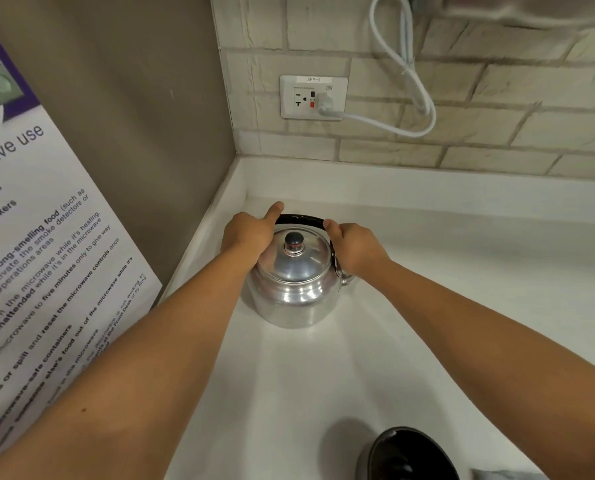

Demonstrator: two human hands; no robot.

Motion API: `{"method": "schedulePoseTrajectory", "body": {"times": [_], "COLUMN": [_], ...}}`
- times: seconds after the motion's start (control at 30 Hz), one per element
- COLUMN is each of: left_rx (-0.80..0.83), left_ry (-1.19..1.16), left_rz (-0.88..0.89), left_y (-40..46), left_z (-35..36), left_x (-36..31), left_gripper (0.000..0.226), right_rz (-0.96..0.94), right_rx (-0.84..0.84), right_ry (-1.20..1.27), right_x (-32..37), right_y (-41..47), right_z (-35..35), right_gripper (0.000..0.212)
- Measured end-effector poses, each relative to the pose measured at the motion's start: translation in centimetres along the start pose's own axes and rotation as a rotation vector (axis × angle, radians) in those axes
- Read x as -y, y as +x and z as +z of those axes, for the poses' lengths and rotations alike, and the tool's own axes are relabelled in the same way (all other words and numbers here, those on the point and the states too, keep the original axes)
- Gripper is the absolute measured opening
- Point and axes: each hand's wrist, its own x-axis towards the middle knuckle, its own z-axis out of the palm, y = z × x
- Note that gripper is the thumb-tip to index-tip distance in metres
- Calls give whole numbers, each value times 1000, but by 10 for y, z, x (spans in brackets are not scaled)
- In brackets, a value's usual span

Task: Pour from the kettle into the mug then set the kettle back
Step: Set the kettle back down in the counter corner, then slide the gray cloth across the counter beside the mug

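1. Aluminium kettle [294, 289] stands upright on the white table [445, 306], in the back left corner; lid on.
2. Left hand [251, 233] and right hand [353, 247] each close around an end of the black handle [299, 220].
3. Dark mug [410, 455] sits near, at the bottom edge.
4. Step judged: grasp before lift. Next: raise level, carry toward mug, tilt spout over rim.

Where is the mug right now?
In the head view the dark mug sits on the white counter at the bottom edge, right of centre, nearer the person than the kettle.
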Motion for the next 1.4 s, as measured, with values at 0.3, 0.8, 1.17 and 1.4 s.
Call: {"method": "schedulePoseTrajectory", "body": {"times": [0.3, 0.8, 1.17, 1.4], "left_rx": [-277, 169, 213, 181], "left_ry": [-85, 422, 513, 505], "left_rz": [184, 799, 761, 753], "left_y": [-56, -236, -238, -238], "left_z": [-34, 11, 14, 15], "left_x": [-2, 163, 162, 159], "left_gripper": [55, 59, 53, 46], "right_rz": [-3, 168, 297, -363], "right_rx": [-303, -20, 139, 412], "right_ry": [397, -367, -499, -541], "right_x": [-13, -139, -166, -102], "right_y": [-69, -385, -229, -170], "right_z": [-57, 10, -9, 31], "right_gripper": [31, 55, 58, 77]}}
